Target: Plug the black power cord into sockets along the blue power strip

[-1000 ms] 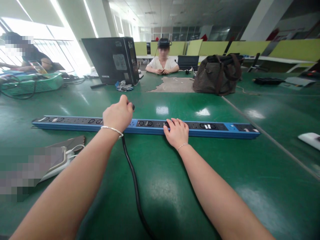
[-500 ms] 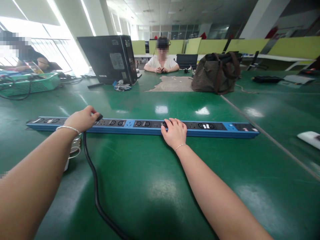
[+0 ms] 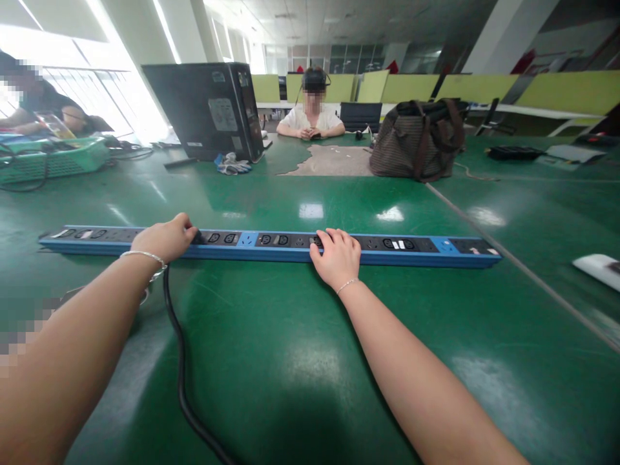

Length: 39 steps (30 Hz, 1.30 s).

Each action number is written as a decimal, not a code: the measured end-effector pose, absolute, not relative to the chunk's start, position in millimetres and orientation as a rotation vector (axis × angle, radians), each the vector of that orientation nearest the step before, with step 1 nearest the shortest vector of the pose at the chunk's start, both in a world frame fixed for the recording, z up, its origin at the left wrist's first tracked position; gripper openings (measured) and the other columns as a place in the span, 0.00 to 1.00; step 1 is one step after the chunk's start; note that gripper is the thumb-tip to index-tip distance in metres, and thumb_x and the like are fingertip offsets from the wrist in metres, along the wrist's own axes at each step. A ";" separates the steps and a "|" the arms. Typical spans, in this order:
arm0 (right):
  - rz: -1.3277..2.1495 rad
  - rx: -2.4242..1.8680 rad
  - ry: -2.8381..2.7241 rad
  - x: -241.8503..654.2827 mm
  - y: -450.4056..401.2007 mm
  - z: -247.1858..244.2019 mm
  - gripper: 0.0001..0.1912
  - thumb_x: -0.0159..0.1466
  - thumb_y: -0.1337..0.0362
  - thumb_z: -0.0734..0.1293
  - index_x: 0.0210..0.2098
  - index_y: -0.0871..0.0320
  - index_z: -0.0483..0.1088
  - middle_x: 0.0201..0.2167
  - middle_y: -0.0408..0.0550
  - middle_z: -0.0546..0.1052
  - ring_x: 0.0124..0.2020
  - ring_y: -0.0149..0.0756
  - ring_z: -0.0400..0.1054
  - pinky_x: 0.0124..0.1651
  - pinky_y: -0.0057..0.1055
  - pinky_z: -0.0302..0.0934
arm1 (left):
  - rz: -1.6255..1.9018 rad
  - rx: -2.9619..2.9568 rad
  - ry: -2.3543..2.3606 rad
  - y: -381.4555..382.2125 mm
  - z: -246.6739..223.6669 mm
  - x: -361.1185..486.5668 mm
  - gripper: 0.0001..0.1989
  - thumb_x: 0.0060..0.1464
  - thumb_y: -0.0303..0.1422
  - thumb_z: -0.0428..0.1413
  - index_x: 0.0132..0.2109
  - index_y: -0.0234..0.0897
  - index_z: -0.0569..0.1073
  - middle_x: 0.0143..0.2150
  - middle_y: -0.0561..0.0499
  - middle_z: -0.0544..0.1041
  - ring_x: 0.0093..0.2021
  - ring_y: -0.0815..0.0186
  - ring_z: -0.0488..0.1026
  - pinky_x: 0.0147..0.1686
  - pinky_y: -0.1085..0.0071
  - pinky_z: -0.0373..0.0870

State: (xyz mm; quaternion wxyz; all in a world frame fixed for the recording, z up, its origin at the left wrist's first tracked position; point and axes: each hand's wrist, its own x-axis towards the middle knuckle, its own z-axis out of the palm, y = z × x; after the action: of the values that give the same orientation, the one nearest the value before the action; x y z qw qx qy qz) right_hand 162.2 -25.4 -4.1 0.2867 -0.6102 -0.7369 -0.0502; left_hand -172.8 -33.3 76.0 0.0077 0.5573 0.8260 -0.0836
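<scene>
Power strip (image 3: 271, 254): long, straight, blue-cased, with black socket panels, blue outlet blocks, white labels. Lying flat across green table (image 3: 300, 323). Gripped in closed left hand (image 3: 167, 239) at strip: black plug (image 3: 198, 237), seating unclear; black cord (image 3: 181, 368) trailing below. With right hand (image 3: 338, 255) open on strip, right of centre.

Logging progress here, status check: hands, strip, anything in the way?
Left hand gripping black cable at blue power strip. Right hand resting on strip. Computer tower, bag beyond, not blocking.
</scene>
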 end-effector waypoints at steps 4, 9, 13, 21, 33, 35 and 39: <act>-0.129 -1.630 -1.961 162.5 -24.8 -4.9 0.21 0.64 0.55 0.57 0.51 0.54 0.71 0.55 0.51 0.71 0.58 0.46 0.58 0.57 0.44 0.46 | -0.231 1.763 2.607 -41.8 70.2 -166.0 0.26 0.58 0.47 0.34 0.51 0.35 0.63 0.46 0.32 0.75 0.46 0.46 0.73 0.42 0.58 0.66; -0.122 -1.616 -1.953 162.6 -24.5 -6.0 0.21 0.64 0.55 0.58 0.51 0.54 0.71 0.55 0.51 0.71 0.57 0.46 0.58 0.57 0.44 0.46 | -0.251 1.763 2.613 -40.0 70.8 -165.2 0.26 0.58 0.48 0.33 0.51 0.35 0.62 0.47 0.31 0.75 0.46 0.45 0.73 0.42 0.58 0.66; -0.121 -1.626 -1.954 163.3 -24.3 -5.5 0.21 0.64 0.55 0.58 0.51 0.54 0.71 0.55 0.50 0.71 0.58 0.46 0.58 0.58 0.43 0.45 | -0.281 1.741 2.575 -32.5 73.9 -168.8 0.23 0.58 0.47 0.36 0.50 0.37 0.63 0.49 0.33 0.74 0.47 0.46 0.73 0.42 0.58 0.66; -0.130 -1.637 -2.016 163.3 -26.7 -1.9 0.22 0.65 0.53 0.57 0.53 0.53 0.69 0.56 0.50 0.70 0.59 0.46 0.57 0.58 0.45 0.47 | -0.242 1.753 2.648 -40.5 66.7 -162.3 0.25 0.59 0.46 0.32 0.51 0.35 0.62 0.47 0.31 0.75 0.46 0.47 0.74 0.42 0.57 0.66; -0.189 -1.581 -2.193 199.0 -16.6 6.6 0.22 0.67 0.51 0.55 0.55 0.50 0.68 0.55 0.46 0.71 0.57 0.41 0.61 0.59 0.42 0.48 | -0.129 1.701 2.664 -40.4 65.1 -160.7 0.24 0.59 0.46 0.33 0.51 0.36 0.62 0.47 0.34 0.75 0.46 0.48 0.74 0.43 0.58 0.66; -0.205 -1.578 -2.175 197.9 -16.3 6.0 0.21 0.67 0.53 0.55 0.54 0.51 0.69 0.54 0.46 0.73 0.55 0.41 0.62 0.57 0.41 0.50 | -0.103 1.719 2.658 -44.6 64.9 -157.3 0.25 0.59 0.45 0.32 0.51 0.35 0.62 0.46 0.33 0.76 0.46 0.48 0.74 0.43 0.57 0.66; -0.211 -1.571 -2.147 194.3 -16.1 4.6 0.20 0.66 0.55 0.56 0.52 0.51 0.70 0.52 0.46 0.74 0.54 0.41 0.63 0.56 0.39 0.50 | -0.114 1.733 2.606 -45.8 69.1 -159.1 0.26 0.59 0.47 0.33 0.52 0.36 0.62 0.47 0.32 0.75 0.46 0.47 0.73 0.43 0.57 0.66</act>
State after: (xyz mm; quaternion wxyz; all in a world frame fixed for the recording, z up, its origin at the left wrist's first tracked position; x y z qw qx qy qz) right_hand 194.3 -16.1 4.6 0.2342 -0.5721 -0.7822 -0.0770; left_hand -159.1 -45.8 69.1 0.0050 0.5533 0.8322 -0.0363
